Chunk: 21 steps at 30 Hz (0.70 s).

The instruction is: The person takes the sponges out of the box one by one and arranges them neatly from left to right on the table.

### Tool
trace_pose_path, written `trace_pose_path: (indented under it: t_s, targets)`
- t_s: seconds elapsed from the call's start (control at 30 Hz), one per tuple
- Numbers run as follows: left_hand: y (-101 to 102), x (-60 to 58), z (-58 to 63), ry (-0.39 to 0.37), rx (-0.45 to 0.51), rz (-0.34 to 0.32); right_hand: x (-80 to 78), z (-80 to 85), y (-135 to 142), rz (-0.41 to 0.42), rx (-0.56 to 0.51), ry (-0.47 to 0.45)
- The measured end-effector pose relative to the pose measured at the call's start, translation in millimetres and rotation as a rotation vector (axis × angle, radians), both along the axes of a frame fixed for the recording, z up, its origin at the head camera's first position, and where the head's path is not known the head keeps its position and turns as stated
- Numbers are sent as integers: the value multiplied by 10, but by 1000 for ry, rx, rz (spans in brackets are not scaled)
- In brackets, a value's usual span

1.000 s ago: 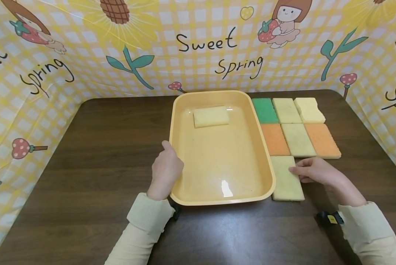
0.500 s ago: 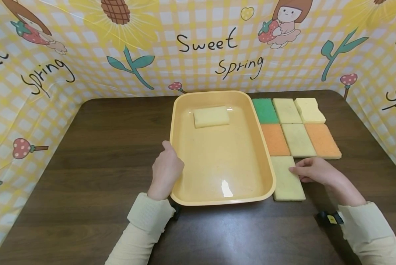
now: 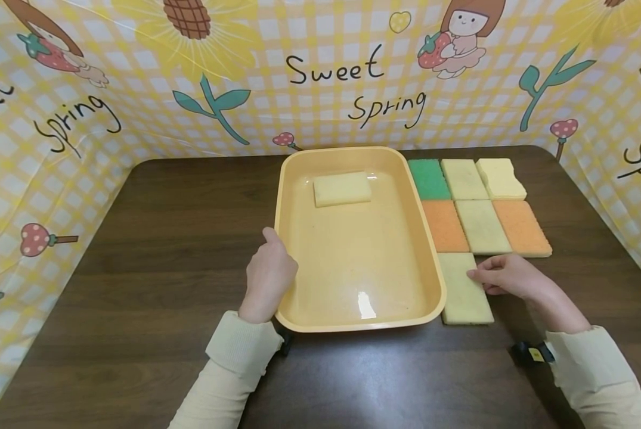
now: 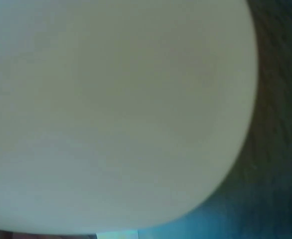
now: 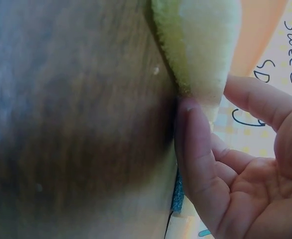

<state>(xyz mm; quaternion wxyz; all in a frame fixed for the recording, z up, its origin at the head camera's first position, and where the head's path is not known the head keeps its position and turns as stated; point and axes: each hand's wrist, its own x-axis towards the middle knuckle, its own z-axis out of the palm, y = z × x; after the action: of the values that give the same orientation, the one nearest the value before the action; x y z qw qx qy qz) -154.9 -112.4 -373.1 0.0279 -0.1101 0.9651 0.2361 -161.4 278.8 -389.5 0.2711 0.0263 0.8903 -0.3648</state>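
Note:
My left hand [image 3: 269,275] grips the left rim of a yellow plastic tray [image 3: 360,250], its fingers curled over the edge. Blurred tray wall fills most of the left wrist view, and that hand is largely hidden there. With thumb and fingers, my right hand [image 3: 510,279] pinches the right edge of a pale yellow sponge [image 3: 462,292] lying flat just right of the tray. In the right wrist view the thumb is on one face of this sponge [image 5: 201,45] and a finger is on the other. Inside the tray, near its far end, lies another pale yellow sponge [image 3: 343,189].
Beyond the right hand, several sponges lie in two rows: a green one [image 3: 430,179], orange ones [image 3: 523,226] and pale yellow ones [image 3: 481,226]. One at the far right has a wavy edge [image 3: 505,179]. A printed cloth [image 3: 320,71] stands behind the dark wooden table [image 3: 164,250].

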Motion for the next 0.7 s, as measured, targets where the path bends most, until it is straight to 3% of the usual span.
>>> trace_pose_path:
  t_s: [0.7]
  targets:
    - [-2, -11, 9, -18, 15, 4, 13, 13, -7, -6, -10, 27]
